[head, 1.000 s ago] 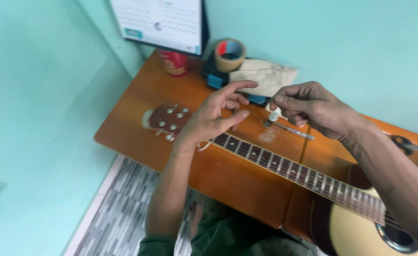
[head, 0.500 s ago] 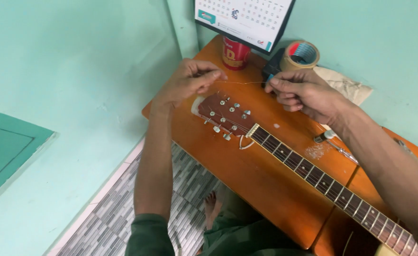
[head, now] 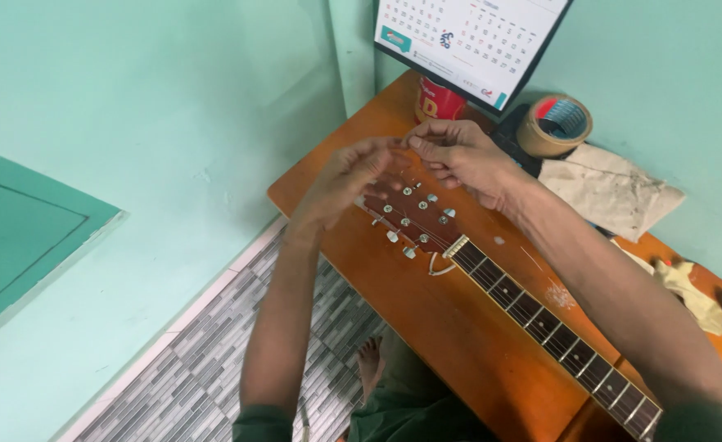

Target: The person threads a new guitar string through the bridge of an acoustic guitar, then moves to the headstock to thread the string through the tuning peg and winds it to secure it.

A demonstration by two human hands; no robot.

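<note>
Both forearms are bare from elbow to wrist; the left hand (head: pixel 349 176) and the right hand (head: pixel 463 155) wear no gloves, rings or watch that show; short dark green sleeves end near the elbows at the lower edge of the view; dark green clothing covers the lap; a bare foot (head: pixel 369 360) shows below, without shoe or sock.

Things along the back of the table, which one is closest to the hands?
The red cup, just behind the right hand, under the calendar. The tape roll and crumpled paper lie farther right.
</note>
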